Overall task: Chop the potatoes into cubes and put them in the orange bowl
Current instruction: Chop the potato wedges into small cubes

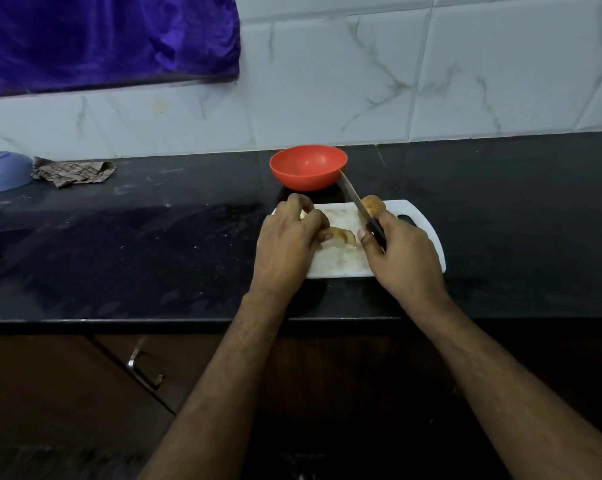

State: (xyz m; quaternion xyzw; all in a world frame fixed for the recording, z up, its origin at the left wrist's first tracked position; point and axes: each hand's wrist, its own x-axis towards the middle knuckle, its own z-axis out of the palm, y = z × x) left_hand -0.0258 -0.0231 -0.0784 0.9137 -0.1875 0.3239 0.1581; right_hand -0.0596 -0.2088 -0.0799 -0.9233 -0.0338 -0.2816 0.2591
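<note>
Your right hand is closed around the black handle of a knife. The blade runs up and away from you, tip toward the orange bowl; whether the edge touches anything you cannot tell from this angle.

Your left hand lies knuckles-up on the left part of the white cutting board, fingers curled down over a potato piece. The cut, pale face of that piece shows just past your fingertips. How firmly you grip it cannot be told.

A whole, unpeeled potato sits at the board's far edge, just right of the blade.

The bowl stands upright on the black counter, just behind the board, and looks empty inside.

Far left on the counter: an upturned blue bowl, with a crumpled checked cloth touching its right side. A purple cloth hangs against the tiled wall above.
</note>
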